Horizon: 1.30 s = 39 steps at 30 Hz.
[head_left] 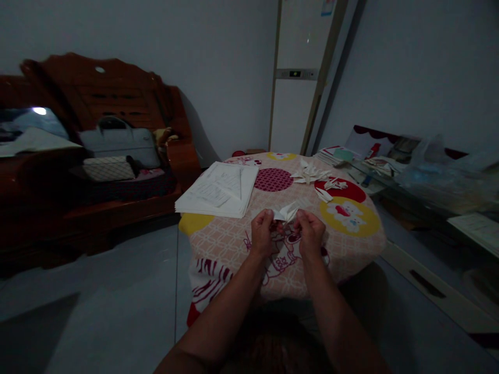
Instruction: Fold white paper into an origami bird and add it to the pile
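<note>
Between my two hands, a small folded white paper figure (287, 213) is held just above the patterned tablecloth (218, 238). My left hand (262, 228) pinches its left end between thumb and fingers. At the opposite end, my right hand (310, 229) grips the paper the same way. The figure has raised, wing-like flaps; its exact shape is too small to tell. Beyond my hands lie several folded paper pieces (310, 173), with a smaller one (324, 195) closer to me. A stack of printed paper sheets (212, 189) rests at the table's left side.
To the left stands a carved wooden sofa (117, 78) with a grey bag (122, 145) on it. A glass-topped cabinet (374, 182) on the right carries papers and a plastic bag (432, 169). Behind the table is a tall white air conditioner (294, 111).
</note>
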Tool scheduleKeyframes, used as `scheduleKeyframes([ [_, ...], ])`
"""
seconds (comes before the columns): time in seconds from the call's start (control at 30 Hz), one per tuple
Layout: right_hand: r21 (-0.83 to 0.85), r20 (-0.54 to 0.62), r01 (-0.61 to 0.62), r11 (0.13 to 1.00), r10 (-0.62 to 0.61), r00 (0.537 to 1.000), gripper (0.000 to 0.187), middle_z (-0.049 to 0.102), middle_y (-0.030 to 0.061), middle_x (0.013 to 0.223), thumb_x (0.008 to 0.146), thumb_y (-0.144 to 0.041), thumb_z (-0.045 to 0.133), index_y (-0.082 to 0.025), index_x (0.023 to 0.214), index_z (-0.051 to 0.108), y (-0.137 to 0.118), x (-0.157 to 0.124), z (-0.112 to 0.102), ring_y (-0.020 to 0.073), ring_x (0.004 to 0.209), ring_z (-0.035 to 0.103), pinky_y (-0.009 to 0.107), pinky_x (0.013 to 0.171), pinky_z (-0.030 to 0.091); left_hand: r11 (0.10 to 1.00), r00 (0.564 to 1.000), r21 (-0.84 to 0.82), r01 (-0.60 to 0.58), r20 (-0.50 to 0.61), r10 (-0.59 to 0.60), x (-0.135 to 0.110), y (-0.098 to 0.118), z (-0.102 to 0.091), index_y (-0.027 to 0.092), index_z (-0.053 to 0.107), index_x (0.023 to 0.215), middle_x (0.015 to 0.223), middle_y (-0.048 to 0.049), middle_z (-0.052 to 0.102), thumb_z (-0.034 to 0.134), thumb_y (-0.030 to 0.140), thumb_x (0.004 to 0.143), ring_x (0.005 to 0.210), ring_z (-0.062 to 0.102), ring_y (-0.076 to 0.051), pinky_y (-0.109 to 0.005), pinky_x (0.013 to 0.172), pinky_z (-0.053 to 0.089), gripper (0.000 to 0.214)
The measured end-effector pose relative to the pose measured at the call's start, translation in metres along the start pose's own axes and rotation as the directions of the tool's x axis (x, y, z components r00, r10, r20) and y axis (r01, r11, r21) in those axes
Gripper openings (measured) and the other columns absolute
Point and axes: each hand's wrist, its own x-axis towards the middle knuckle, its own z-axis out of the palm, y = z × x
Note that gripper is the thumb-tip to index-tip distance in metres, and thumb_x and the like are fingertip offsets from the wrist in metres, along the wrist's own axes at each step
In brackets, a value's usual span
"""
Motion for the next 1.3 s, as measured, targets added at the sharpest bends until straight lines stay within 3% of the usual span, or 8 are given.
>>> scheduleKeyframes([
  [0.17,-0.012,0.014,-0.010,1.000,0.010,1.000,0.020,0.048,-0.0071,0.048,0.075,-0.035,0.068,-0.018,0.065,0.062,0.002,0.002,-0.001,0.0081,0.042,0.038,0.022,0.042,0.029,1.000,0.999,0.020,0.007,0.034,-0.007,-0.001,0.001,0.000,0.017,0.055,0.065,0.052,0.0026,0.054,0.071,0.061,0.075,0.045,0.053,-0.010,-0.021,0.049,0.042,0.047],
  [0.3,-0.045,-0.011,0.010,0.999,-0.011,1.000,0.017,0.051,-0.0073,0.048,0.075,-0.034,0.066,-0.017,0.076,0.068,0.002,0.005,-0.004,0.0091,0.042,0.041,0.022,0.042,0.031,0.998,0.998,-0.047,-0.034,-0.054,0.032,0.002,0.004,-0.002,0.017,0.056,0.067,0.065,-0.0005,0.060,0.064,0.066,0.079,0.051,0.054,-0.010,-0.021,0.046,0.040,0.051],
  [0.47,-0.231,-0.009,0.150,0.961,-0.157,0.988,0.016,0.061,-0.0028,0.057,0.076,-0.033,0.066,-0.017,0.077,0.070,0.000,0.001,-0.006,0.0130,0.051,0.051,0.025,0.051,0.040,0.969,0.971,0.149,-0.198,-0.107,0.215,0.007,0.013,-0.009,0.018,0.064,0.072,0.068,0.0006,0.060,0.072,0.039,0.079,0.060,0.055,-0.011,-0.021,0.059,0.044,0.024],
  [0.57,-0.352,-0.008,0.189,0.917,-0.204,0.979,0.016,0.065,-0.0001,0.062,0.078,-0.034,0.064,-0.019,0.075,0.068,0.001,-0.004,-0.003,0.0159,0.058,0.056,0.027,0.056,0.043,0.875,0.941,0.363,-0.320,0.020,0.336,0.005,0.017,-0.010,0.019,0.069,0.073,0.075,-0.0016,0.062,0.072,0.027,0.077,0.073,0.058,-0.014,-0.023,0.070,0.046,0.009],
  [0.7,-0.432,0.024,0.158,0.888,-0.164,0.986,0.015,0.066,0.0008,0.065,0.081,-0.035,0.061,-0.021,0.077,0.064,0.005,-0.011,-0.001,0.0178,0.059,0.058,0.027,0.054,0.042,0.703,0.900,0.566,-0.431,0.208,0.384,0.001,0.015,-0.008,0.022,0.075,0.076,0.084,-0.0046,0.063,0.071,0.020,0.076,0.084,0.058,-0.019,-0.028,0.079,0.046,0.005],
  [0.9,-0.534,0.148,0.219,0.817,-0.164,0.975,0.013,0.066,0.0018,0.065,0.082,-0.031,0.060,-0.022,0.075,0.064,0.007,-0.015,-0.004,0.0182,0.060,0.058,0.028,0.058,0.041,0.428,0.887,0.796,-0.429,0.283,0.364,0.002,0.006,-0.013,0.023,0.076,0.084,0.089,-0.0055,0.062,0.064,0.012,0.078,0.092,0.058,-0.022,-0.035,0.086,0.045,0.017],
  [1.03,-0.592,0.188,0.267,0.761,-0.192,0.963,0.014,0.067,0.0027,0.066,0.082,-0.031,0.061,-0.021,0.073,0.065,0.005,-0.017,-0.005,0.0185,0.060,0.059,0.029,0.061,0.040,0.387,0.895,0.823,-0.416,0.294,0.336,0.002,0.006,-0.014,0.023,0.076,0.085,0.092,-0.0050,0.062,0.065,0.016,0.079,0.094,0.058,-0.022,-0.035,0.086,0.045,0.015],
  [1.3,-0.596,0.197,0.263,0.758,-0.179,0.964,0.019,0.066,0.0029,0.065,0.085,-0.035,0.059,-0.022,0.074,0.067,0.006,-0.017,-0.004,0.0182,0.058,0.057,0.029,0.060,0.039,0.390,0.888,0.817,-0.425,0.293,0.354,0.005,0.004,-0.009,0.022,0.075,0.083,0.089,-0.0059,0.062,0.073,0.023,0.078,0.092,0.058,-0.023,-0.035,0.084,0.044,0.005],
])
